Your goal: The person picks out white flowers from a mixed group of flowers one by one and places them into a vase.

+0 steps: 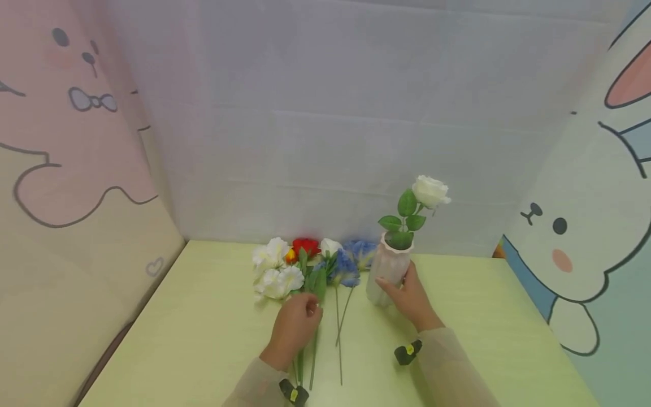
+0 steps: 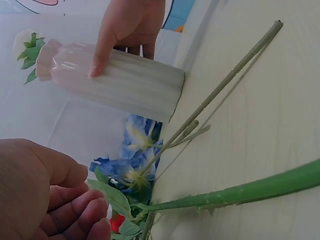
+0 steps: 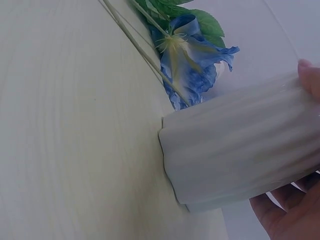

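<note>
A pale ribbed vase [image 1: 387, 272] stands on the table with one white rose [image 1: 430, 192] and its green leaves rising from the scalloped mouth. My right hand [image 1: 411, 298] grips the vase's side, thumb across the front and fingers round the back. In the left wrist view the thumb lies along the vase [image 2: 115, 82]. My left hand [image 1: 297, 323] hovers over the green stems of the flowers lying down, its fingers loosely curled with nothing between them. Close by its fingertips are a leaf [image 2: 114, 197] and a thick green stem [image 2: 240, 196].
To the vase's left lie white flowers [image 1: 277, 282], a red flower [image 1: 306, 247], another white bloom [image 1: 330, 247] and blue flowers [image 1: 347, 268]. Their stems point toward me across the yellow table [image 1: 203, 339]. A pale cloth [image 1: 325, 147] hangs behind, with printed cartoon panels at both sides.
</note>
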Available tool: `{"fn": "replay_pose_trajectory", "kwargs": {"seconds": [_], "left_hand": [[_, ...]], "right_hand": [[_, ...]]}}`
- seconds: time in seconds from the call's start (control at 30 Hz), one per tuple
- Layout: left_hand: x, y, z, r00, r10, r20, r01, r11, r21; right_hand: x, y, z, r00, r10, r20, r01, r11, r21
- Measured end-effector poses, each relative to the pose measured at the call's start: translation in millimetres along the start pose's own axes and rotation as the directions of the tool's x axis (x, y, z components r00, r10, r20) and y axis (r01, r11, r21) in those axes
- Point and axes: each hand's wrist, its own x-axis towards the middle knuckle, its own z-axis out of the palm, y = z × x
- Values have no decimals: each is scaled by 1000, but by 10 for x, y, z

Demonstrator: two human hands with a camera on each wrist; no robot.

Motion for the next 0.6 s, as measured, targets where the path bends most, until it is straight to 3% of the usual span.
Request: {"fn": "replay_pose_trajectory", "kwargs": {"seconds": [0.27,0.6], "left_hand": [[-23,-93,55,1000,-23,7,23,999,44],[-17,-178,121,998,-61,30,60,998,31]], "right_hand": [[-10,5,13,1000,19,17,-18,1000,-26],[-17,-13,-16,1000,7,17,-7,1000,-5]]}}
